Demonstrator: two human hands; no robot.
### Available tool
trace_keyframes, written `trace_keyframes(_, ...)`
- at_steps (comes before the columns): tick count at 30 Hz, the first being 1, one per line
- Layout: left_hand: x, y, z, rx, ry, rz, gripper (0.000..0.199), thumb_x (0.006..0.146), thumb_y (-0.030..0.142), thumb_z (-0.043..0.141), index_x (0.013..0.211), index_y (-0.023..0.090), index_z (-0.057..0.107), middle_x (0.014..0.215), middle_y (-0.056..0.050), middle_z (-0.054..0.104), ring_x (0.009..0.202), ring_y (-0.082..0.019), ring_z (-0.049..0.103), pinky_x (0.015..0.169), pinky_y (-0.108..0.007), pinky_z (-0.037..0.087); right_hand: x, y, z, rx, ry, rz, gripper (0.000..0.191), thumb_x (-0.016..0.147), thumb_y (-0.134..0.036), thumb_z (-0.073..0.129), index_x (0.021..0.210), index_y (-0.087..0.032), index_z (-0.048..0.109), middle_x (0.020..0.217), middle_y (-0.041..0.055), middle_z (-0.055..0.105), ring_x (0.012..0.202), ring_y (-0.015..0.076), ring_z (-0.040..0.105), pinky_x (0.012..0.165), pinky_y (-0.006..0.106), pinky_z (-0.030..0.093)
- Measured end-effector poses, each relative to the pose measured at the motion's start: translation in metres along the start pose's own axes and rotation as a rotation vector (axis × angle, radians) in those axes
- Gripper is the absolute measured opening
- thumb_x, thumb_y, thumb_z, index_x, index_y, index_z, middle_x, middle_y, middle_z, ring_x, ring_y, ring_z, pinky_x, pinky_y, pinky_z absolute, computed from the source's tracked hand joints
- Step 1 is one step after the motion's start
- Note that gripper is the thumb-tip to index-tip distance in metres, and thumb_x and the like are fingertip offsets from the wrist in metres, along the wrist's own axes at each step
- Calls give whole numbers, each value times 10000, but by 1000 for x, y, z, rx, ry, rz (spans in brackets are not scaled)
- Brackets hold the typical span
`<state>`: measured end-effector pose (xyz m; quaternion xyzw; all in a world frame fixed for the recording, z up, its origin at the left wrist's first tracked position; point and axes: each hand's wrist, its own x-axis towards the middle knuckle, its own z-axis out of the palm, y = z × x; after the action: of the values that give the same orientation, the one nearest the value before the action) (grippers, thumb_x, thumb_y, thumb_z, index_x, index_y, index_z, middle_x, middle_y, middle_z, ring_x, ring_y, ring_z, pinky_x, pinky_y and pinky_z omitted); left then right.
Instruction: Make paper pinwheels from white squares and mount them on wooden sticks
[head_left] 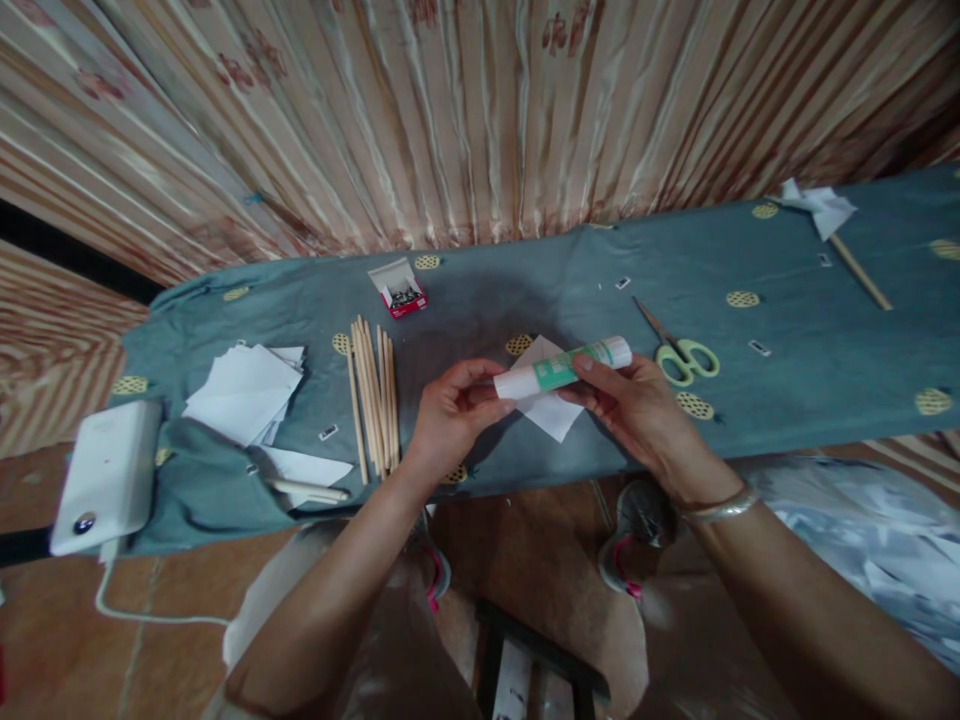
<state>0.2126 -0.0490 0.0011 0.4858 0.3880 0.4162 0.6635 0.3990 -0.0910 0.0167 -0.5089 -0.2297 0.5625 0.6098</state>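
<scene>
A white and green glue stick (556, 371) is held level above the table between my two hands. My left hand (459, 405) pinches its left end. My right hand (626, 400) grips it towards the right end, thumb lying on top. Beneath the glue stick a white square of paper (559, 418) lies on the cloth, partly covered by it. Right of my right hand rest scissors with pale green handles (686, 360), blades pointing away. Several thin wooden sticks (375, 400) lie side by side, left of my left hand.
A small red box (405, 297) of metal bits stands open at the back. White paper sheets (246, 393) are piled at left, near a white power bank (109, 475) with a cable. A paper pinwheel on a stick (821, 210) lies far right on the green tablecloth (840, 340).
</scene>
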Motion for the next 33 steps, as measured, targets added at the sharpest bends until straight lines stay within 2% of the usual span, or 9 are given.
trace_keyframes(8,-5,2,-3,59,-1,12,368,572,284,865,870,166,684,862,-39,748,821,-204,704,812,-353,563,-2,6,7,2,0,61,319,543,-367,893,702,-171,698,713,-4,742,614,125,705,584,197,618)
trace_keyframes(14,-8,1,-5,245,-42,131,413,649,316,826,1027,192,716,1055,-68,730,947,-213,681,882,-338,528,-3,11,16,-46,-52,35,313,573,-379,878,733,-179,697,729,-9,741,635,128,703,622,233,623)
trace_keyframes(17,-7,-1,-7,376,-19,189,357,675,340,804,990,185,735,988,-73,738,894,-210,677,830,-316,524,-4,14,19,-104,-102,20,331,600,-410,858,773,-178,696,744,7,748,655,144,710,651,260,618)
trace_keyframes(19,-4,-1,-13,411,48,183,330,693,351,783,972,182,735,937,-64,741,830,-197,674,775,-298,521,-3,13,17,-194,-118,-14,376,630,-434,836,870,-181,693,784,26,760,684,158,719,657,270,604)
trace_keyframes(22,4,3,-28,512,200,182,306,703,349,763,956,180,731,885,-43,735,767,-180,659,706,-273,503,-3,7,2,-400,-40,-154,427,703,-434,781,1039,-205,650,816,31,766,702,176,717,649,295,578)
trace_keyframes(24,10,7,-40,637,275,195,265,725,329,734,937,169,729,858,-40,728,763,-186,659,701,-276,497,-5,3,-12,-627,23,-302,311,779,-408,709,1013,-209,661,820,34,760,724,192,712,666,318,562)
trace_keyframes(26,15,10,-50,819,304,243,259,733,294,719,957,164,722,892,-52,726,793,-199,665,737,-298,503,-9,0,-25,-925,23,-446,180,837,-356,638,934,-215,691,866,42,755,768,209,709,713,343,548)
trace_keyframes(29,16,12,-58,1069,247,370,264,762,250,691,1013,167,700,983,-77,717,915,-240,659,850,-373,506,-16,0,-38,-1217,-67,-618,175,887,-291,548,939,-225,702,916,57,744,844,238,701,793,389,538)
trace_keyframes(33,9,12,-50,1236,141,604,496,738,348,760,1189,200,615,1244,-105,629,1176,-298,542,1013,-487,434,-23,5,-45,-1351,-199,-742,248,924,-249,486,1065,-193,682,1081,113,714,1039,273,650,929,464,505)
